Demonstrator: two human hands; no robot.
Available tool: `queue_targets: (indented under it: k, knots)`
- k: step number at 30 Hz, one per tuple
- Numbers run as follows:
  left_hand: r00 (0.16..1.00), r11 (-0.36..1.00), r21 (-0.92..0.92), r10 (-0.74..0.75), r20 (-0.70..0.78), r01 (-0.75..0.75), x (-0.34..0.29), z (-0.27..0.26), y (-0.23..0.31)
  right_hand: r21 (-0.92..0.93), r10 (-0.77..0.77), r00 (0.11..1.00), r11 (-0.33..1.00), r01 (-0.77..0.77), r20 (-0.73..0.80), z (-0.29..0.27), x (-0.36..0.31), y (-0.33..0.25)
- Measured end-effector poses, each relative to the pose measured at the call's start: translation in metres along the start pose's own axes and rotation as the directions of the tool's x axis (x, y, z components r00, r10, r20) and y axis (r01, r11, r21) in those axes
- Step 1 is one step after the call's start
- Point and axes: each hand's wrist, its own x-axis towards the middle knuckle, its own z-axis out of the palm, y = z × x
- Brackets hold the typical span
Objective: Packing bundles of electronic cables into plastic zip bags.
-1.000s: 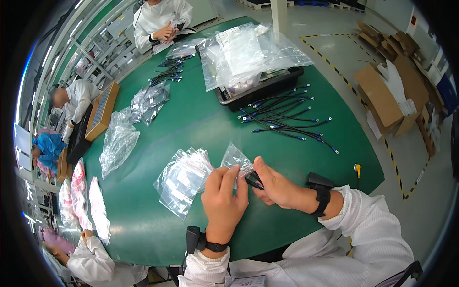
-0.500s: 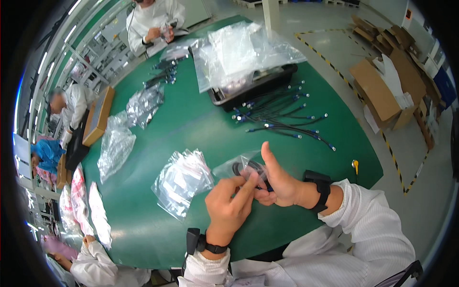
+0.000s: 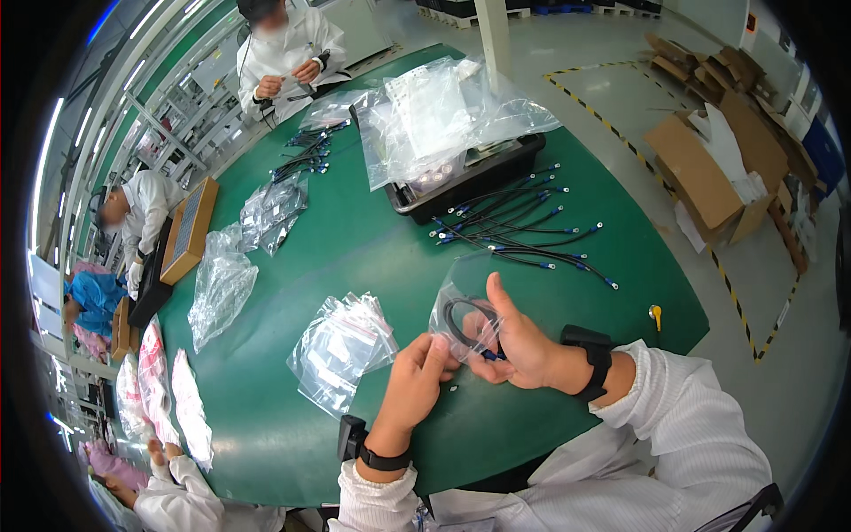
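Note:
A coiled black cable [image 3: 450, 321] with blue ends shows through a clear plastic bag [image 3: 465, 273], held upright above the near part of the table. My left hand [image 3: 413, 379] pinches the bag's lower left edge between thumb and fingers. On the other side, my right hand [image 3: 529, 348] has its fingers curled round the coil's blue ends, with the thumb raised. Whether those ends lie inside the bag I cannot tell. To the left of my left hand is a stack of flat clear zip bags [image 3: 341, 346].
Several loose black cables [image 3: 523, 222] lie before a black bin [image 3: 479, 182] topped with plastic bags. Crumpled clear bags [image 3: 222, 284] lie left on the green table [image 3: 301, 443]. A yellow-ended lead [image 3: 655, 315] sits near the right edge. Co-workers are at the far and left sides.
The bag with the coil has turned more upright and the coil shows more fully. My left hand has dropped away from the coil to the bag's lower edge.

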Motion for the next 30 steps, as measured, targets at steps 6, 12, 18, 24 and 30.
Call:
queue_targets:
  k: [6,12,18,24,30]
  knots:
    - [0.999,0.829,-0.56,0.038,0.03,-0.015,0.0,0.035,0.016,0.005,0.028,0.998,1.0,-0.028,0.057,0.009,-0.002,0.006]
    - [0.997,0.78,-0.622,-0.072,0.019,0.068,-0.001,0.034,0.008,-0.022,0.093,0.983,0.996,-0.09,0.161,-0.004,0.006,0.024]
    - [0.976,0.75,-0.652,-0.039,-0.214,-0.113,0.002,0.031,0.01,0.026,0.221,0.901,0.968,-0.249,0.374,-0.011,0.013,0.001]
    - [0.986,0.744,-0.662,-0.035,-0.164,-0.084,-0.002,0.011,0.02,-0.041,0.256,0.845,0.962,-0.268,0.47,-0.011,0.012,-0.011]
    - [0.989,0.792,-0.606,-0.018,-0.144,-0.074,0.0,0.008,0.011,-0.179,0.216,0.947,0.968,-0.175,0.239,-0.014,0.012,-0.005]
